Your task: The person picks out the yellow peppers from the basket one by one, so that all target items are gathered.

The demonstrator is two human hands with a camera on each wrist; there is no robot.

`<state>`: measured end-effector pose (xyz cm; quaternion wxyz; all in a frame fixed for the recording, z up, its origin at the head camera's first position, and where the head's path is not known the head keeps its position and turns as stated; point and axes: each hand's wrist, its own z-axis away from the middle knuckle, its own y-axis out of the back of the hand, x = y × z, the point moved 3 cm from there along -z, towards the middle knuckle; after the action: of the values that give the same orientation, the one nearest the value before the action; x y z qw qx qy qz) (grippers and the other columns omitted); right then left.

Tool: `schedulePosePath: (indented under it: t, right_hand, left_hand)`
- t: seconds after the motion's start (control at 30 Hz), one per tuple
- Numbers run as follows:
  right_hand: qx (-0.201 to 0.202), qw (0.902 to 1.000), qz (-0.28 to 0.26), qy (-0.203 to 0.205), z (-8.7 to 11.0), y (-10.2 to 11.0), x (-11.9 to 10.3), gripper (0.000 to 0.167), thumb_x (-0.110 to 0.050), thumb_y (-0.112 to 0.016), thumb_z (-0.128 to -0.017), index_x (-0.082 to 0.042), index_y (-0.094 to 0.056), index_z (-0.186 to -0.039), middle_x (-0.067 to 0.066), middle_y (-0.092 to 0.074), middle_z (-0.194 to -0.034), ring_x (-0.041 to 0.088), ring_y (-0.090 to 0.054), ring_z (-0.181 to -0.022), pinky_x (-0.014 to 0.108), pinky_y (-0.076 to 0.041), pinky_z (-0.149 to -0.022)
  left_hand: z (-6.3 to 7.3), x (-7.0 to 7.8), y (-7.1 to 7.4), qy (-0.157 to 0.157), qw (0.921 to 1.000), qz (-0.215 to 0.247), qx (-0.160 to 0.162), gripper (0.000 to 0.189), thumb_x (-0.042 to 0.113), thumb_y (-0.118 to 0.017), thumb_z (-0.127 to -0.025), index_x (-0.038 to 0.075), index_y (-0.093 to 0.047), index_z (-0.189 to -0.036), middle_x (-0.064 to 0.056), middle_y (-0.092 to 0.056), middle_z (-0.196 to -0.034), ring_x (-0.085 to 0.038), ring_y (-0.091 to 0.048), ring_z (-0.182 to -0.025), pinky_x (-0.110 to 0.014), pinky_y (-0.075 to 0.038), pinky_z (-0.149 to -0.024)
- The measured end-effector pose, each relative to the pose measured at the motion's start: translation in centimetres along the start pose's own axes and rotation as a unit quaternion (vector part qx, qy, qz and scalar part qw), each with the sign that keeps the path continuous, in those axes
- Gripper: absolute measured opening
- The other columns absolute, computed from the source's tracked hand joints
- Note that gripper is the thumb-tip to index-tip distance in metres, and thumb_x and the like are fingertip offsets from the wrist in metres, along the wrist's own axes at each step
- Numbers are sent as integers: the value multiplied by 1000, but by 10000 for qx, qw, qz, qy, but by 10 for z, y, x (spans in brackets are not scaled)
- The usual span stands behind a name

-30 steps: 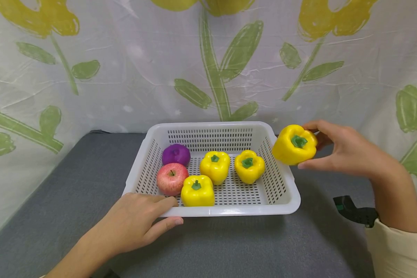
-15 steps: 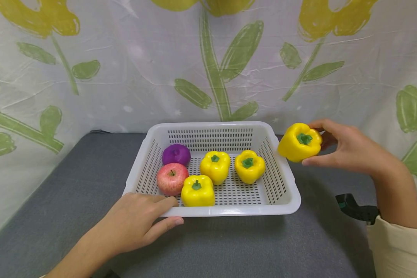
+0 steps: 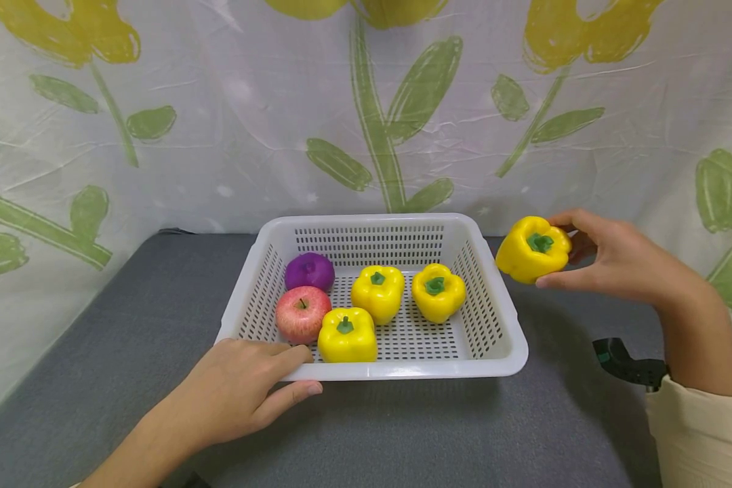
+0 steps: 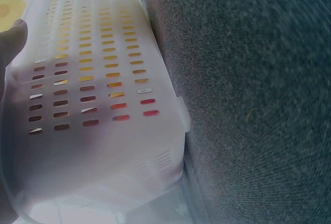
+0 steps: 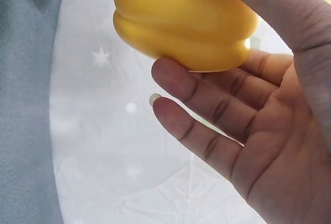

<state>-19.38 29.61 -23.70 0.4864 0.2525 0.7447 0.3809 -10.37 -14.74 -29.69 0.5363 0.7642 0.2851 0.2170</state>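
My right hand (image 3: pixel 616 261) pinches a yellow bell pepper (image 3: pixel 529 252) between thumb and fingers, just right of the white basket's (image 3: pixel 445 369) right rim. In the right wrist view the thumb lies on one side of the held yellow bell pepper (image 5: pixel 176 22) and fingers on the other. My left hand (image 3: pixel 244 386) grips the basket's front rim near its left corner, thumb outside, fingers over the edge. Inside the basket are a purple vegetable-like item (image 3: pixel 309 272), a red apple (image 3: pixel 302 314) and three more yellow bell peppers, one of them a front pepper (image 3: pixel 348 339).
The basket stands on a grey cloth-covered table (image 3: pixel 402 434). A pale curtain (image 3: pixel 232 135) with printed flowers hangs behind and at both sides. In the left wrist view the basket's slotted wall (image 4: pixel 108 146) fills the left part.
My right hand has carried the yellow pepper a little to the right, off the basket's right rim. The left hand, the basket and its contents have stayed in place.
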Motion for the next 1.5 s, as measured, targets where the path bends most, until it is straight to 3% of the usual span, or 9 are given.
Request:
schedulePosePath:
  t: [0.4, 0.67, 1.0, 1.2, 1.5]
  right_hand:
    - [-224, 9996, 100, -159, -4, -5, 13, 71, -19, -95, -68, -7, -57, -127, 8, -67, -109, 15, -66, -82, 22, -52, -73]
    - [-655, 9978, 75, -95, -8, -11, 22, 71, -26, -91, -75, -1, -52, -130, 14, -65, -112, 25, -64, -86, 26, -54, -71]
    - [-920, 9940, 343, -474, -11, -15, 35, 75, -35, -91, -74, -1, -51, -128, 14, -64, -108, 24, -62, -85, 30, -53, -71]
    - [-1139, 9900, 375, -744, -11, -22, 43, 80, -41, -90, -73, -1, -50, -130, 14, -63, -110, 24, -63, -88, 37, -52, -75]
    - [-1312, 9878, 386, -740, -13, -29, 49, 79, -40, -91, -72, 0, -52, -128, 13, -63, -109, 23, -63, -86, 39, -52, -75]
  left_hand:
    - [-1, 0, 0, -50, 10000, -5, 77, 26, 51, -58, -98, 25, -57, -95, 17, -54, -74, -2, -46, -60, -23, -40, -54]
    - [-1, 0, 0, -39, 10000, -1, 56, 26, 51, -58, -98, 26, -57, -95, 17, -53, -73, -2, -46, -60, -23, -39, -54]
    - [0, 0, 0, -96, 9997, 5, 205, 28, 53, -55, -99, 25, -56, -93, 18, -50, -71, -2, -44, -59, -23, -37, -53]
    - [-1, 0, 0, -66, 9999, 11, 139, 27, 52, -57, -99, 25, -56, -93, 18, -50, -71, -1, -44, -59, -22, -38, -53]
    - [0, 0, 0, -45, 9999, 6, 94, 26, 51, -58, -98, 25, -57, -95, 18, -51, -72, -2, -45, -60, -23, -39, -54]
